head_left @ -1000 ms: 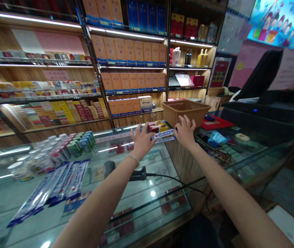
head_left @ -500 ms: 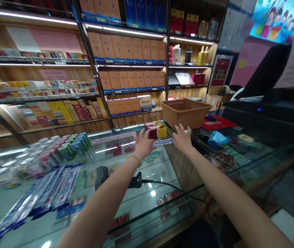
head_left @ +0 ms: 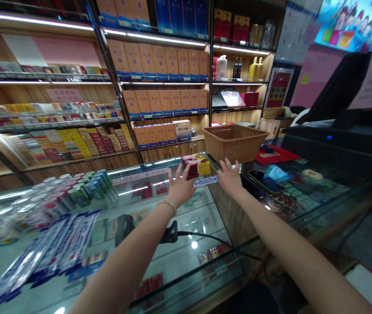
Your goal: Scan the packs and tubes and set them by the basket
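In front of me, both arms reach across the glass counter (head_left: 205,205). A narrow white-and-blue packet (head_left: 205,180) with printed lettering lies crosswise between my hands. My left hand (head_left: 179,187) is at its left end, fingers spread upward and thumb side against the packet. At the other end, my right hand (head_left: 230,179) has its fingers spread too, its thumb side by the packet's tip. Whether either hand pinches the packet cannot be made out. Just behind it sits a stack of red and yellow packets (head_left: 199,166). Beneath my left forearm lies a black handheld scanner (head_left: 169,233).
A wicker basket (head_left: 235,146) stands behind my right hand. Long blue-and-white packets (head_left: 65,244) and several small jars and tubs (head_left: 91,185) are on the left. A phone (head_left: 264,181) and a red mat (head_left: 279,156) lie right. The scanner's cable (head_left: 225,244) crosses the counter.
The view has shifted slightly. Both hands stay at the packet's ends with fingers spread, and the packet has barely moved.
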Demonstrator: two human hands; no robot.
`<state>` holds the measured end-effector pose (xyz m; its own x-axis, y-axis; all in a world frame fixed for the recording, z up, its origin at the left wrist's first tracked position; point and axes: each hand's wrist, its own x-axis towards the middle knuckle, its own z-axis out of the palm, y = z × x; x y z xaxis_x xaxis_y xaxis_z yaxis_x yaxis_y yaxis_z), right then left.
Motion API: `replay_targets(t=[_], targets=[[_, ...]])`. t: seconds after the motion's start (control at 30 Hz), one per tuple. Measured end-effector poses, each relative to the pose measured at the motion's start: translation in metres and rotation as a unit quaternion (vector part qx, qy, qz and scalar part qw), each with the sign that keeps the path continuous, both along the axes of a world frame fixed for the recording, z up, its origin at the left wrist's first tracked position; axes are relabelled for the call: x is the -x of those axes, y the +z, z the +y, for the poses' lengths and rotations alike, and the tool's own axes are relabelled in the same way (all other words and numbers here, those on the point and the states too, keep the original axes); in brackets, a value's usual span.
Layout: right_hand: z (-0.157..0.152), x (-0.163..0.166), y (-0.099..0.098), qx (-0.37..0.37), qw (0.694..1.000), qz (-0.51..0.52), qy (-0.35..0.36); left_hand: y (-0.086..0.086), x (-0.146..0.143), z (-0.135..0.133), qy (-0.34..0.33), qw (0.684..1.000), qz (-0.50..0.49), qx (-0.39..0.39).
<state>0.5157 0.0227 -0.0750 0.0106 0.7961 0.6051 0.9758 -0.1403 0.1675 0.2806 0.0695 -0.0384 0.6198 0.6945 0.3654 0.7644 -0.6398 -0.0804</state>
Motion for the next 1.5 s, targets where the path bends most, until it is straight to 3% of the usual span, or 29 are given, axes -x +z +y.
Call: replay_targets(t=[0.2, 0.5, 0.77, 1.27, 1.5], targets=[[-0.002, -0.001, -0.003, 0.006, 1.0, 0.0, 0.001, -0.004, 0.001, -0.001, -0.02, 0.999, 0.01, -0.023], [-0.019, 0.006, 0.003, -0.045, 0.998, 0.009, 0.033, 0.002, -0.001, -0.003, -0.022, 0.999, -0.026, -0.028], [-0.023, 0.011, 0.005, 0.014, 0.999, -0.003, 0.039, 0.004, 0.0, -0.004, 0.016, 1.0, -0.005, -0.024], [-0.018, 0.014, -0.002, 0.056, 0.998, -0.001, 0.033, 0.002, 0.003, -0.001, 0.055, 0.998, 0.01, -0.027], [-0.016, 0.017, -0.006, -0.009, 0.999, 0.009, 0.041, 0.002, 0.003, -0.001, 0.075, 0.997, -0.026, -0.012]])
